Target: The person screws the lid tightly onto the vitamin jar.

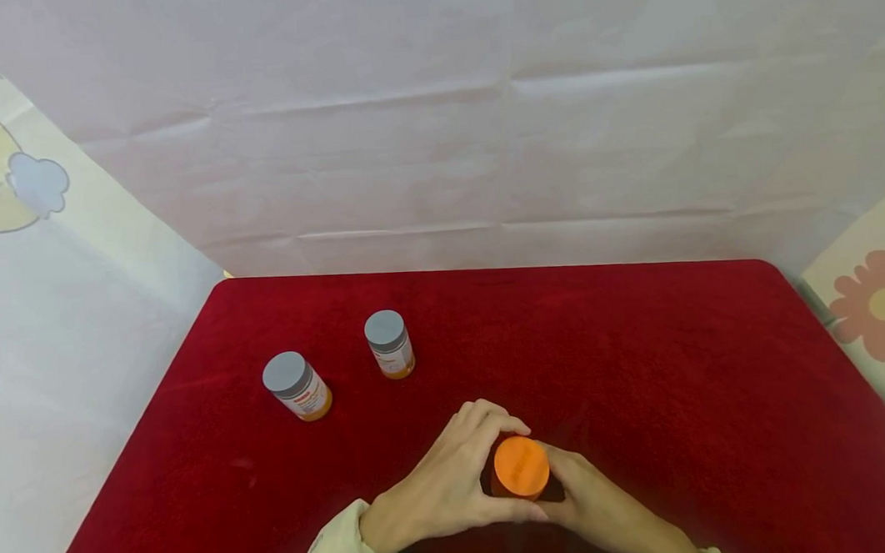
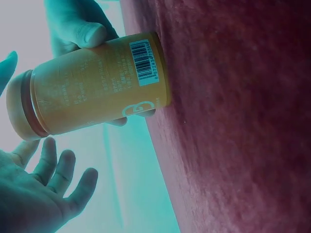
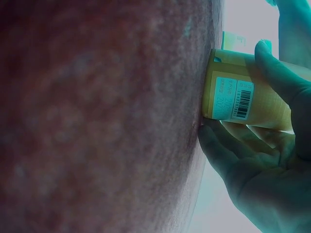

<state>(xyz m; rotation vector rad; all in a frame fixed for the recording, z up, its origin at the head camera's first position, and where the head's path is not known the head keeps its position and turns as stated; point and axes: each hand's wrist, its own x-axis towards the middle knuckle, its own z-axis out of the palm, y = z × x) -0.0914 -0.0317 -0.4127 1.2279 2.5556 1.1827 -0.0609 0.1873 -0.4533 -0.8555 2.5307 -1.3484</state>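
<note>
An orange bottle (image 1: 522,466) with an orange screw lid stands upright on the red cloth near the front middle. My right hand (image 1: 598,495) grips its body from the right, thumb on one side and fingers on the other in the right wrist view. Around the lid my left hand (image 1: 449,481) arches with thumb and fingers spread. In the left wrist view, gaps show between most left fingers (image 2: 62,172) and the lid; whether a fingertip touches it I cannot tell. A barcode label (image 2: 144,62) shows on the bottle's side.
Two jars with grey lids and orange bases stand back left on the red tablecloth (image 1: 680,364): one jar (image 1: 298,387) farther left, the other jar (image 1: 390,346) nearer the middle. A pale wall covering (image 1: 435,143) rises behind the table.
</note>
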